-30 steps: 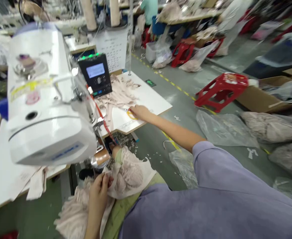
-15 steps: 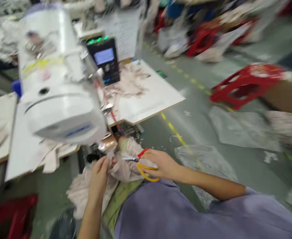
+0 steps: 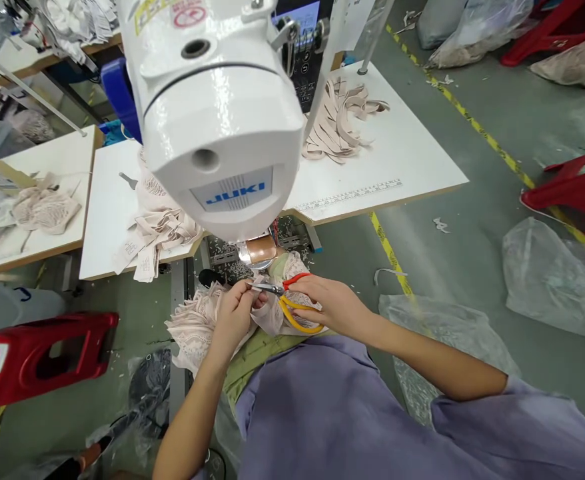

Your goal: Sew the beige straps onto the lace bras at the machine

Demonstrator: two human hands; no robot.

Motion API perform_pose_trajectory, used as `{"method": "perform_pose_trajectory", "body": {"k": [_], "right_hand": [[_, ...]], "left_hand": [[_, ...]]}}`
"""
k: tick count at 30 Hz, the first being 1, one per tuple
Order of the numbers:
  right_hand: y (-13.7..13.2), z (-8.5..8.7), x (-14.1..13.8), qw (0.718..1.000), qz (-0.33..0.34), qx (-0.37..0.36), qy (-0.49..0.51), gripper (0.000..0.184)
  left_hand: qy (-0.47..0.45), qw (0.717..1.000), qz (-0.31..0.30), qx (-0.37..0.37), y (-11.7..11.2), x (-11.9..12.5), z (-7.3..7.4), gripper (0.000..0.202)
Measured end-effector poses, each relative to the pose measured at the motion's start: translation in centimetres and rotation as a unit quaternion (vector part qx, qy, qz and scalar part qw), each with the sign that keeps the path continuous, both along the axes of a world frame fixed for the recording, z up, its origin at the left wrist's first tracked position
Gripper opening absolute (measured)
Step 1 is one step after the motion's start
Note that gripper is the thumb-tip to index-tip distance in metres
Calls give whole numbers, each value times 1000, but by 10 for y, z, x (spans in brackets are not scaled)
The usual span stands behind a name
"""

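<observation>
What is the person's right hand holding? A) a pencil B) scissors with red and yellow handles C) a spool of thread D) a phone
B: the right hand grips scissors with red and yellow handles, blades pointing at the pink lace fabric pinched by the left hand.

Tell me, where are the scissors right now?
In the head view, the scissors sit low in the middle, held in the right hand, blades pointing at the pink lace fabric pinched by the left hand, just below the sewing machine.
</observation>
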State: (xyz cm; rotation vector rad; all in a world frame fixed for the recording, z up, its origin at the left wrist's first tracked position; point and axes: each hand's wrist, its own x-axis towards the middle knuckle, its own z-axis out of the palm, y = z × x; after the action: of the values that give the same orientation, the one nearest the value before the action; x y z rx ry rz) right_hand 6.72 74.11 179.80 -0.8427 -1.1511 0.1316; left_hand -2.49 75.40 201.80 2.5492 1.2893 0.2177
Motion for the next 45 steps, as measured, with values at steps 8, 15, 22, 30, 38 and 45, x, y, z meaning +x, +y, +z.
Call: {"method": "perform_pose_trajectory", "body": {"k": [8,15,22,30,38,45], "right_hand": [[-4,-17,-8,991,44,4,128,36],[4,-3,-14,992,60,8,108,45],[13,8,-10,991,92,15,94,41],[11,-1,-10,990,93,-6,105,33],[14,-49,39,990,5,-112,84,28],[86,-49,170,950,-205,-223,74,35]], "left_hand": [[-21,1000,-10,16,2,0,10,34],[41,998,-11,42,3,6,14,33],[105,991,-30,83,5,6,23,29],[79,993,-11,86,7,6,23,32],[134,946,-50,292,16,-6,30,24],[159,985,-37,53,13,6,52,28]]}}
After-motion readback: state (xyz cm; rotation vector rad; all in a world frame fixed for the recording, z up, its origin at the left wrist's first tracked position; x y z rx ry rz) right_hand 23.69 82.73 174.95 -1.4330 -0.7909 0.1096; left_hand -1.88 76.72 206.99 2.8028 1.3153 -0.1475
